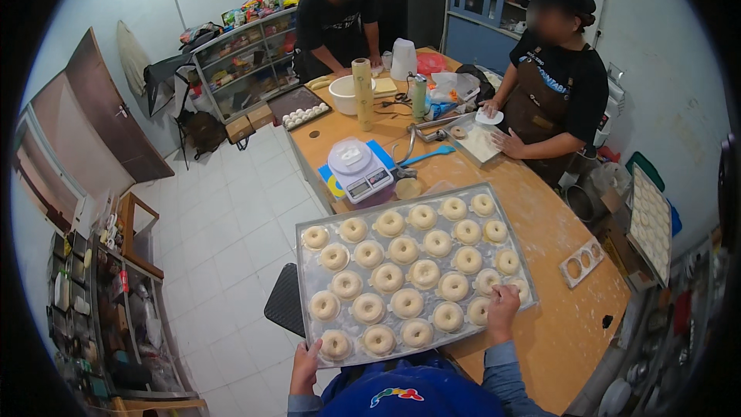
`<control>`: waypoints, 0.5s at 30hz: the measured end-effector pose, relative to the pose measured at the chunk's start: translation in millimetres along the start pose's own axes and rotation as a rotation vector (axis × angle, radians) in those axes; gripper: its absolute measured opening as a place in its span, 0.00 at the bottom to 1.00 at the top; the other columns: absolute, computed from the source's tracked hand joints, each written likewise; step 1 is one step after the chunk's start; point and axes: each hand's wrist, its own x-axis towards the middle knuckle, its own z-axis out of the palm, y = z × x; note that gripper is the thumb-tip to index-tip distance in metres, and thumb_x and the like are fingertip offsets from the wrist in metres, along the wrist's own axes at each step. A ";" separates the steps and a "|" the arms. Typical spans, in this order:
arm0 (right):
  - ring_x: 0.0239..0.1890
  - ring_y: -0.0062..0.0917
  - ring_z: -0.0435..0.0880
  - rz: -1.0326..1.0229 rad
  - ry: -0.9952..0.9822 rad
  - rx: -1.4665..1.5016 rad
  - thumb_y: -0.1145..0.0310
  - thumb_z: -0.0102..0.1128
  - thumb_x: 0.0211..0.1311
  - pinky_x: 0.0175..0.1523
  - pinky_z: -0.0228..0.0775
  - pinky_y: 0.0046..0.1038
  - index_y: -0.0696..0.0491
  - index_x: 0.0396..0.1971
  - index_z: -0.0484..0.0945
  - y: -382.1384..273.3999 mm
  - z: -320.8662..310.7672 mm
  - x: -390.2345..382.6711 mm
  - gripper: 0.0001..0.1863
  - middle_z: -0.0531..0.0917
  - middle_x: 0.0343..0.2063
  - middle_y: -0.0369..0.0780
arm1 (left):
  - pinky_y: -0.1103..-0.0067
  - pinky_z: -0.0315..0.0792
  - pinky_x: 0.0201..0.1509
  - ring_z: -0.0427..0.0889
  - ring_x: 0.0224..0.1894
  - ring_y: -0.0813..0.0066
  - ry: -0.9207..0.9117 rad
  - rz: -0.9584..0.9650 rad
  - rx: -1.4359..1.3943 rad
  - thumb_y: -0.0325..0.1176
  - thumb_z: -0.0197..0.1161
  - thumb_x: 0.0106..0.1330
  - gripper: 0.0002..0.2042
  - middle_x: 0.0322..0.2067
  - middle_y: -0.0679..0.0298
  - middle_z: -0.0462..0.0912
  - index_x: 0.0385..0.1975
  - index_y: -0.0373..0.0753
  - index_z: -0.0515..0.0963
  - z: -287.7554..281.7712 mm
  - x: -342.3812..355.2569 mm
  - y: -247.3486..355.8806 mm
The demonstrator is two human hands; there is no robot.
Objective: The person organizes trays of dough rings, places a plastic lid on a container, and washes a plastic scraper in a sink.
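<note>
A large metal tray (pixel 299 262) of ring-shaped dough pieces (pixel 407 303) is in front of me, its far part over the wooden table and its near left corner past the table edge. Most rings sit on small round paper pieces in loose rows. My left hand (pixel 306 364) grips the tray's near left corner, thumb up at the rim. Over the near right part of the tray, my right hand (pixel 503 310) has its fingers drawn together among the dough rings. What those fingers hold, if anything, is hidden.
Beyond the tray stand a kitchen scale (pixel 359 170), a wrap roll (pixel 363 95) and a white bowl (pixel 343 96). One co-worker (pixel 559 85) handles a flour-dusted tray (pixel 480 143); another (pixel 337 23) works behind. A cutter (pixel 581 262) lies right on the table (pixel 532 208). A black stool (pixel 284 300) stands left.
</note>
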 end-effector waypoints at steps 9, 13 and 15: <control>0.28 0.40 0.72 0.059 0.040 -0.335 0.71 0.52 0.45 0.35 0.62 0.36 0.59 0.20 0.75 55.2 -14.8 27.0 0.06 0.75 0.19 0.46 | 0.78 0.68 0.39 0.74 0.36 0.70 0.080 -0.015 0.121 0.38 0.53 0.57 0.21 0.36 0.53 0.73 0.42 0.24 0.63 3.0 -8.9 12.7; 0.20 0.35 0.71 0.122 0.097 -0.395 0.62 0.52 0.49 0.29 0.61 0.34 0.59 0.17 0.73 137.6 -16.5 32.9 0.14 0.72 0.14 0.44 | 0.77 0.69 0.40 0.74 0.38 0.70 -0.016 -0.010 -0.073 0.46 0.47 0.61 0.25 0.39 0.54 0.73 0.43 0.25 0.65 -3.4 5.9 2.4; 0.19 0.30 0.69 0.279 -0.016 -0.242 0.60 0.50 0.51 0.27 0.61 0.31 0.58 0.16 0.73 173.0 -11.4 30.0 0.16 0.71 0.13 0.42 | 0.76 0.69 0.41 0.74 0.39 0.69 -0.041 -0.024 -0.125 0.48 0.44 0.62 0.26 0.41 0.54 0.72 0.45 0.26 0.64 -8.6 15.3 -3.3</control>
